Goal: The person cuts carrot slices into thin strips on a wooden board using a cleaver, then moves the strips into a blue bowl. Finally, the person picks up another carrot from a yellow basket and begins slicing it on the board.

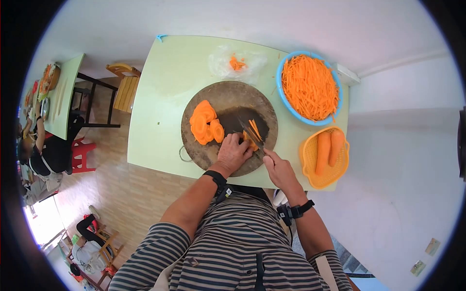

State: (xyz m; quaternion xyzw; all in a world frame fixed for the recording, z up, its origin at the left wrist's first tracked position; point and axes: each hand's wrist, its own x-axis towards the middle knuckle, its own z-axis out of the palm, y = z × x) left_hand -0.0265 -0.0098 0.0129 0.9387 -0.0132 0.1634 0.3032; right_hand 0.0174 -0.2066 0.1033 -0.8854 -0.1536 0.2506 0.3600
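On a round wooden chopping board [208, 157], my right hand [280, 168] grips a kitchen knife [253, 132] by its handle, the blade over cut carrot strips [255, 128]. My left hand [234, 153] presses with bent fingers on carrot slices [248, 140] right beside the blade; the fingers partly hide them. A pile of carrot slices [203, 119] lies on the left half of the board. Dark wetness covers the board's middle.
A blue-rimmed basin [280, 89] of shredded carrot [310, 87] stands back right. Nearer, a yellow basket [315, 182] holds two whole carrots [324, 153]. A plastic bag [218, 62] with carrot bits lies behind the board. Another person [43, 155] sits far left by another table.
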